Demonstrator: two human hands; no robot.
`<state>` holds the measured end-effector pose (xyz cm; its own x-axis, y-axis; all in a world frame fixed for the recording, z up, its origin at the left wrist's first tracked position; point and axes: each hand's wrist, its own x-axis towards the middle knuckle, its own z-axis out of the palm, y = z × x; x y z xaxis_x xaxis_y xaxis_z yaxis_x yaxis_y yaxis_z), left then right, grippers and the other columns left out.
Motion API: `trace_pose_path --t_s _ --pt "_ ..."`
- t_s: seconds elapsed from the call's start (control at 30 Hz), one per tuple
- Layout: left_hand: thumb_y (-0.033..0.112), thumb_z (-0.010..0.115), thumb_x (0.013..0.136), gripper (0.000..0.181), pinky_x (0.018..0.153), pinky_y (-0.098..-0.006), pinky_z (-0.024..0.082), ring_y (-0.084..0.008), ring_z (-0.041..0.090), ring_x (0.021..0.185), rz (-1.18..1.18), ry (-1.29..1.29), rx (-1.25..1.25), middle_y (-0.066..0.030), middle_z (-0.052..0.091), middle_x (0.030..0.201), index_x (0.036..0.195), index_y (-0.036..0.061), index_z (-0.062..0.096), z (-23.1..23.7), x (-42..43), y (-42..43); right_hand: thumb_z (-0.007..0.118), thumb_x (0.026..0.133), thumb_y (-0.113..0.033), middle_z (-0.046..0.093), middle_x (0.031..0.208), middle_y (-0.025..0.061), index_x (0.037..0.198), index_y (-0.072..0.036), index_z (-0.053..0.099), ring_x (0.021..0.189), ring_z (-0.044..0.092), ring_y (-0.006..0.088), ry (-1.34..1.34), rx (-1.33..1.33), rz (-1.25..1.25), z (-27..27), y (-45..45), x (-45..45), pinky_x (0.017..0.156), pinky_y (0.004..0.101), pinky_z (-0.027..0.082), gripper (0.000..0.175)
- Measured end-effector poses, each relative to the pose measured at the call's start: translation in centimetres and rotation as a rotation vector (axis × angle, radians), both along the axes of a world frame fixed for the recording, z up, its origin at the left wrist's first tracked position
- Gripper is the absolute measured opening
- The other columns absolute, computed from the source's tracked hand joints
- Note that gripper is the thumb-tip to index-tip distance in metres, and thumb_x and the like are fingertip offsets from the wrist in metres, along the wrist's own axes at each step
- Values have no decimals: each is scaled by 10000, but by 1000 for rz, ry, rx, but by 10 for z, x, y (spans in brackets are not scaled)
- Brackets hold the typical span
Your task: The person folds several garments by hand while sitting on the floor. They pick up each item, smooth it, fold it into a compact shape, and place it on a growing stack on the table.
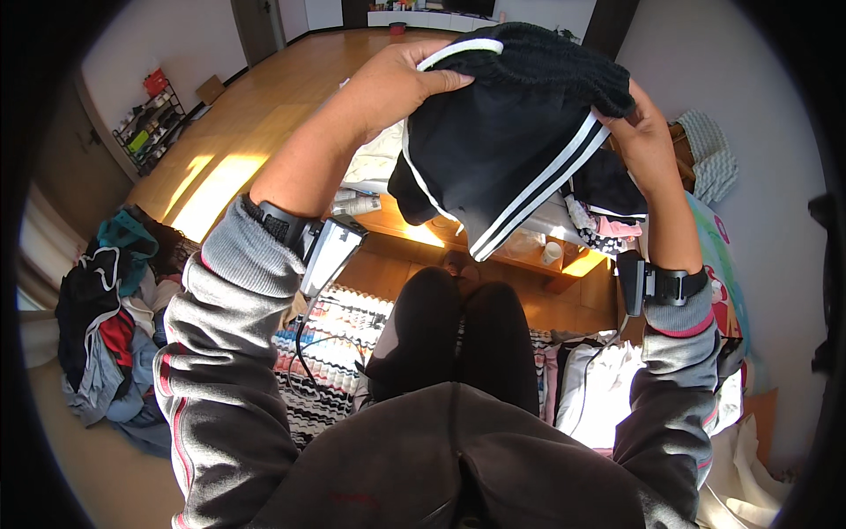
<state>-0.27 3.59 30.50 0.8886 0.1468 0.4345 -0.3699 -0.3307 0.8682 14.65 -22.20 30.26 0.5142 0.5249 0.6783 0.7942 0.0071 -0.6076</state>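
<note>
A black garment with white side stripes hangs between both my hands in front of me, its gathered elastic waistband uppermost. It looks like shorts, though its full shape is not clear. My left hand pinches the waistband's left end by a white stripe, thumb on the near side. At the other end, my right hand grips the band close to the double stripe. Below the raised garment is a wooden table, partly hidden by the cloth. Folded dark clothing lies under my right hand.
On the table are a white cup and printed packets. A heap of clothes sits at the left. White cloth lies on the seat to my right, and a striped knitted cover to my left. Cables hang from both wrist devices.
</note>
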Motion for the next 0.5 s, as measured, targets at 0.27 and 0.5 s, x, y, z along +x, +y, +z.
trace_pose_path --t_s 0.27,0.5 --pt "43 618 857 259 847 -307 502 -282 658 954 -459 210 420 -149 666 1050 1113 7 633 -121 -139 -40 633 707 -22 628 958 150 1045 35 581 913 603 309 -26 -607 441 -88 -105 -113 839 370 451 346" --pt "91 661 859 221 661 -285 479 -135 628 763 -768 820 12 -127 678 845 1050 -15 633 -191 -168 -64 655 626 60 629 982 162 1077 8 589 921 592 340 510 -821 567 -175 -138 -173 797 379 469 459"
